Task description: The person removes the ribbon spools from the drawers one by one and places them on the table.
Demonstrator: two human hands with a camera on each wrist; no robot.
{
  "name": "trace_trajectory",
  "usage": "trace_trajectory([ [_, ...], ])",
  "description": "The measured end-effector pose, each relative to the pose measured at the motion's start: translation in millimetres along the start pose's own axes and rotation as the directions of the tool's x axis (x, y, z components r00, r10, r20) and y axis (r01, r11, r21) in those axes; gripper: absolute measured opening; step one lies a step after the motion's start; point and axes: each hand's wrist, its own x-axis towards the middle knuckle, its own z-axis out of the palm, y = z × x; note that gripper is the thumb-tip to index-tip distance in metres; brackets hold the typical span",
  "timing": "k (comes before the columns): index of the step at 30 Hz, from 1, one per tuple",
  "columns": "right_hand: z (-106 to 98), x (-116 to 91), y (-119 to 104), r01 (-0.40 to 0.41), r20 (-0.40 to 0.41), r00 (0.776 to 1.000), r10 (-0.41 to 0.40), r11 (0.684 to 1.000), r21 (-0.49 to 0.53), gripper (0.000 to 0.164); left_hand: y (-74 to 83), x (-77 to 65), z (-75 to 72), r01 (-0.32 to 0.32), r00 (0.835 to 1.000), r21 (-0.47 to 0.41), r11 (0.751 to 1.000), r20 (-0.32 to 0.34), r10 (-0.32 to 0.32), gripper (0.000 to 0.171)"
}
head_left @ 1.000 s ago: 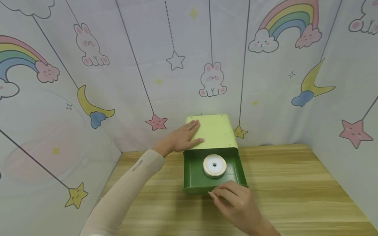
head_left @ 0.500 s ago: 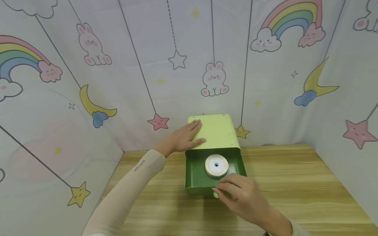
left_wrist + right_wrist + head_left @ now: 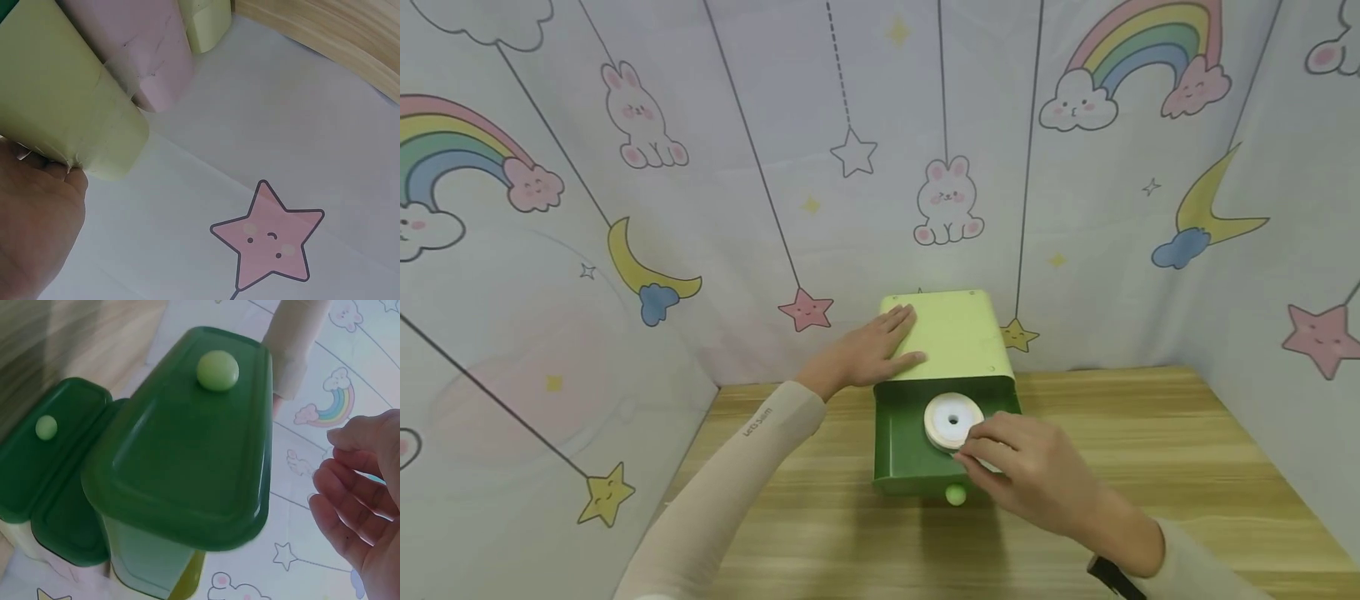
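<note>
A small drawer cabinet (image 3: 951,333) with a pale yellow-green top stands against the backdrop. Its green top drawer (image 3: 898,454) is pulled out, and a round light-green knob (image 3: 217,370) sits on the front. Inside lies a white spool (image 3: 951,417) with a small centre hole and a cream edge. My left hand (image 3: 874,346) rests with straight fingers on the cabinet top's left side. Over the drawer's right front corner hovers my right hand (image 3: 1033,471), its fingertips at the spool's near right edge. Loosely bent, with nothing between them, the right fingers (image 3: 340,519) appear in the right wrist view.
Lower green drawer fronts, one with a knob (image 3: 46,427), show below in the right wrist view. A pink tier (image 3: 147,56) lies under the yellow-green one. The wood-grain table (image 3: 1150,467) meets a cartoon-printed cloth backdrop (image 3: 760,208) behind and at both sides.
My right hand has left the drawer knob and moved up and right over the drawer to the spool's edge, uncovering the knob. The left hand stays on the cabinet top.
</note>
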Motion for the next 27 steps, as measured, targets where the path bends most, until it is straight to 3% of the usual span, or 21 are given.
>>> trace_trajectory([
  [5,-6,6,10,-0.009,0.071,0.997,0.010,1.000,-0.007,0.035,0.3,0.4,-0.5,0.001,1.000,0.004,1.000,-0.005,-0.001,0.090],
  [10,-7,9,20,0.010,0.118,0.993,-0.011,1.000,0.014,0.006,-0.4,0.5,0.4,0.003,1.000,-0.004,1.000,-0.010,-0.003,0.091],
  [13,-6,9,26,-0.001,0.161,0.987,-0.005,0.999,0.033,0.024,-1.3,0.3,1.6,0.004,1.000,-0.006,1.000,-0.006,-0.004,0.092],
  [17,-4,11,33,-0.039,0.258,0.966,0.029,0.999,0.035,0.022,-1.9,-0.1,2.6,0.005,1.000,-0.009,1.000,-0.004,-0.006,0.092],
  [21,-4,14,40,-0.092,0.386,0.919,0.086,0.996,-0.002,0.017,-1.8,-0.2,2.1,0.007,1.000,-0.015,1.000,-0.005,-0.007,0.092],
  [27,-2,19,46,-0.166,0.564,0.810,0.159,0.985,-0.040,0.025,-2.1,-0.1,1.6,0.003,1.000,-0.011,1.000,-0.003,-0.003,0.092],
])
